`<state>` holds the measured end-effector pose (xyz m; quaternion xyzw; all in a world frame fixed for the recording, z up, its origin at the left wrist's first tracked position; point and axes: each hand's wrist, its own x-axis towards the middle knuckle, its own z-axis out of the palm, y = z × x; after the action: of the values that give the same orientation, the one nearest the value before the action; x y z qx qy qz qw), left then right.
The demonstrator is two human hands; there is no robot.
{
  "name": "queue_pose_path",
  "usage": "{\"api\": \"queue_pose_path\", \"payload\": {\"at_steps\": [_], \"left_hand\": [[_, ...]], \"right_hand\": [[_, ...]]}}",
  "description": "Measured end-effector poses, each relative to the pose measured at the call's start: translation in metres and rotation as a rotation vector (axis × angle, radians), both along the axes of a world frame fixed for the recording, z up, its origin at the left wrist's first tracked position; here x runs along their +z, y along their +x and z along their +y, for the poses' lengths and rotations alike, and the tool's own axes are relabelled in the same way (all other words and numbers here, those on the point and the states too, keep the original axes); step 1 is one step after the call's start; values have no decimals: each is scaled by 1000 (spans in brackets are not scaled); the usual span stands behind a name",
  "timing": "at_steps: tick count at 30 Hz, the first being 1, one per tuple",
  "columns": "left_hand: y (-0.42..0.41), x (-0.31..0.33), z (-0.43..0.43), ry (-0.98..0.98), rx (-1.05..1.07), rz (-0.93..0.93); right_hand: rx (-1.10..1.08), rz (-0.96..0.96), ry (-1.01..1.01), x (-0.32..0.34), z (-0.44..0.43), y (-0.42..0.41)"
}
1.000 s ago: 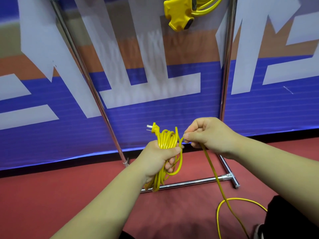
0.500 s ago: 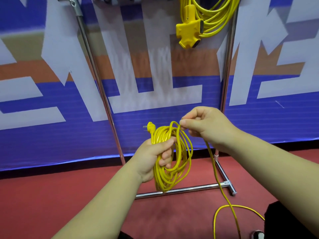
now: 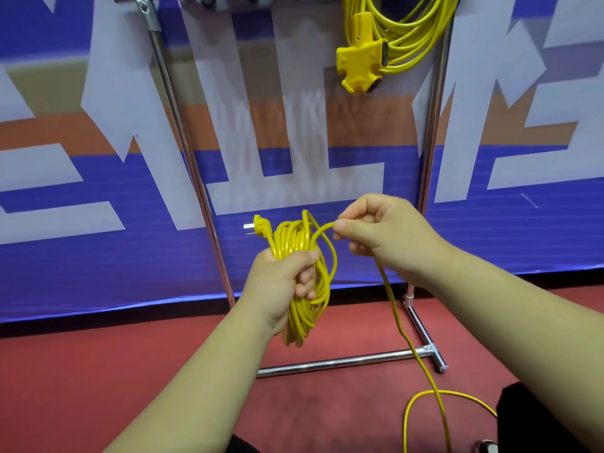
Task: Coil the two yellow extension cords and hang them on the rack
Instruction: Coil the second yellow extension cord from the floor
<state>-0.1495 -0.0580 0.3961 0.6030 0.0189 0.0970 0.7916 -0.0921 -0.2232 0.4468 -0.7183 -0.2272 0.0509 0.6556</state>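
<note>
1. Blue, white and orange printed backdrop panel (image 3: 98,256): fills the rear of the view, standing behind everything else.
2. Dark red floor (image 3: 98,371): carries the rack's base and the slack end of the cord.
3. Chrome tubular metal rack (image 3: 431,142): two uprights joined by a low crossbar, with a foot at the right.
4. First yellow extension cord (image 3: 418,37): already coiled and hung from the rack's top at the right, its yellow three-way socket block (image 3: 358,65) dangling below the loops. This half of the task appears done.
5. Second yellow extension cord (image 3: 292,238): a bundle of long loops held in front of the rack, between its uprights. Its loose tail (image 3: 402,333) runs from the right hand down to the floor and curls there (how much lies beyond the frame cannot be told). Coiling looks well advanced but unfinished; the tail remains to be gathered and the bundle hung.
6. Right hand (image 3: 382,230): pinches the cord between thumb and curled fingers, forming a fresh loop just beside the bundle.
7. Left hand (image 3: 281,282): clenched round the bundle's middle.
8. Yellow angled plug (image 3: 260,223): protrudes above the left hand, prongs pointing left.
</note>
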Motion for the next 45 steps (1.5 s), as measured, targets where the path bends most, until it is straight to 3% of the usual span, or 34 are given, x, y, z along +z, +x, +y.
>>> {"api": "queue_pose_path", "payload": {"at_steps": [4,11,18,24,28,32,38,45], "left_hand": [[5,8,15,-115,129,-69],[7,20,74,-391,344,-156],[5,2,78,-37,497,-122],[5,0,75,-231,394,-28],[5,-5,74,-173,364,-13],[6,-11,67,21,350,-39],[8,-13,43,141,188,-21],[13,-18,5,217,-41,3]], "right_hand": [[51,94,50,0,3,0],[174,202,-125,-14,4,-7],[111,231,-115,-21,5,-8],[-148,115,-15,-7,3,6],[-212,139,-1,-8,-8,16],[-149,135,-72,-14,-8,15],[79,82,-246,-15,-13,10],[235,62,-137,-16,-23,17]]}}
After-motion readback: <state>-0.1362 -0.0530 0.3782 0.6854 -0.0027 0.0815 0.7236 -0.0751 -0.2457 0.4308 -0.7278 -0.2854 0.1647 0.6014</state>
